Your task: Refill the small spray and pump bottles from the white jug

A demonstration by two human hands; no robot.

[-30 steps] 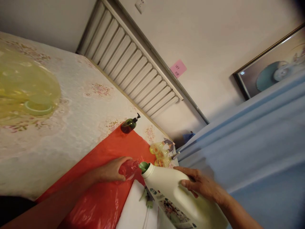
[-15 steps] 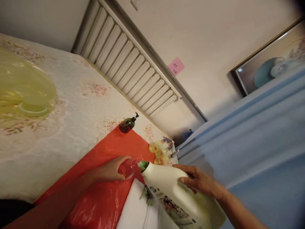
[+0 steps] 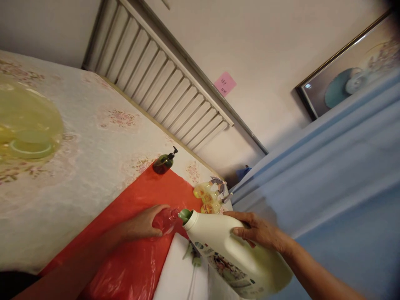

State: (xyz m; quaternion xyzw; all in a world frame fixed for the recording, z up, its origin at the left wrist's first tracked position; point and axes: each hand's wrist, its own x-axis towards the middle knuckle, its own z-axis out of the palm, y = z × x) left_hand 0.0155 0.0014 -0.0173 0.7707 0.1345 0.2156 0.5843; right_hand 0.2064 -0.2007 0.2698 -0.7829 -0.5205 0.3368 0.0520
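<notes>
On the red plastic sheet (image 3: 137, 258), the left hand (image 3: 144, 223) grips a small clear bottle (image 3: 166, 219) while the right hand (image 3: 259, 231), at its three o'clock, clasps the tilted white jug (image 3: 231, 256) (green spout at the bottle's mouth), so filling seems under way, though no liquid shows.

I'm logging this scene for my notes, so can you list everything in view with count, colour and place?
Detergent jug: 1, cream with green spout, tilted, spout at the small bottle's mouth.
Small clear bottle: 1, pinkish over the red sheet, in the left grip.
Pump bottle: 1, dark green, far corner of the red sheet.
Yellow bottles: a cluster, count unclear, table's far edge.
Red plastic sheet: 1, on the table.
White pad: 1, under the jug.
Tablecloth: 1, pale floral.
Yellow translucent cover: 1, far left.
Radiator: 1, white, wall.
Sticky note: 1, pink, wall.
Framed picture: 1, upper right.
Blue fabric: right.
Left hand: around the small bottle.
Right hand: on the jug's handle.
</notes>
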